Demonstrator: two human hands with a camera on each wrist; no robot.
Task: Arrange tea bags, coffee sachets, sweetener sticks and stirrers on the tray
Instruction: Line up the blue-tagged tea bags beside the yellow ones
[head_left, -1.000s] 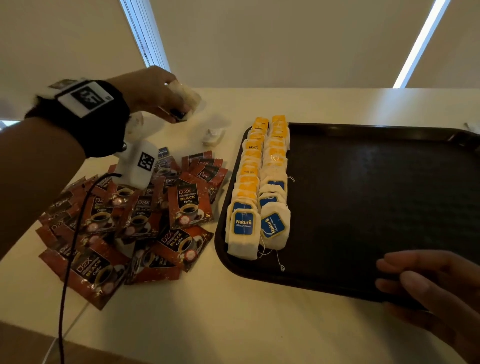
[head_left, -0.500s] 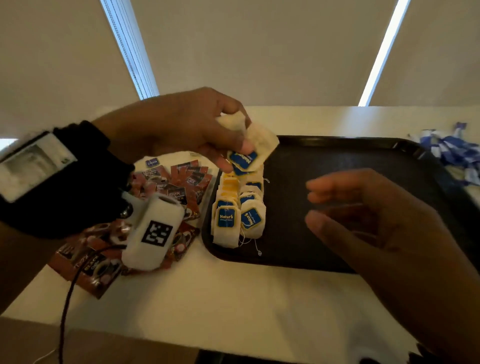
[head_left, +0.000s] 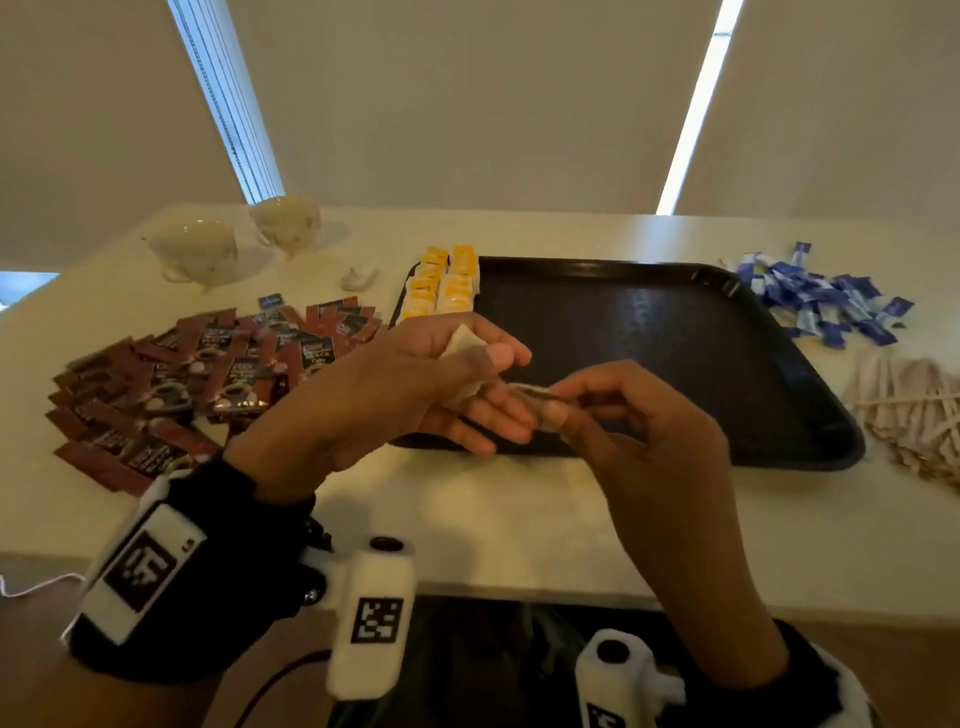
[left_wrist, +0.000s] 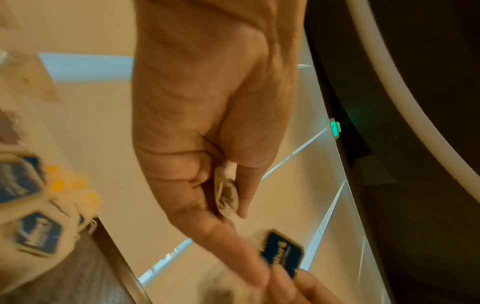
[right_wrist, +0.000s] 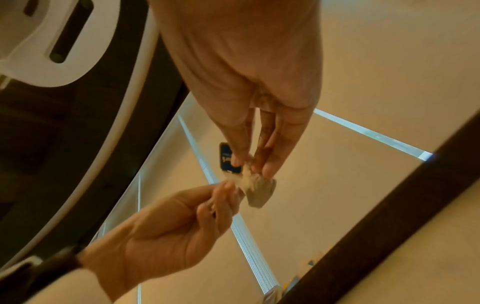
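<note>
Over the near left part of the black tray, two hands met around loose tea bags. The left hand had thumb and fingers curled onto one pale tea bag, while the right hand pinched a second tea bag by its edge between thumb and fingertips, the two bags close together and possibly joined by their strings; the wrist views were too blurred to settle that. A blue paper tag stuck out beside the right hand's fingers.

The arranged tea bags stood in two rows along the tray's left edge, partly hidden behind the left hand. Coffee sachets lay heaped on the table to the left of the tray, blue sweetener sticks were piled off its far right corner, and wooden stirrers lay just beside its right rim. None of those three had yet reached the tray.

The risk lay in the pulling. If strings were tangled, a sharp tug could have torn the thin paper and spilled tea over the tray, or snapped a tag off. A bag slipping from so light a pinch would likely have fallen onto the finished rows directly below the left hand and knocked them askew. The left wrist, hanging low over the sachets, could also have scattered that heap.
</note>
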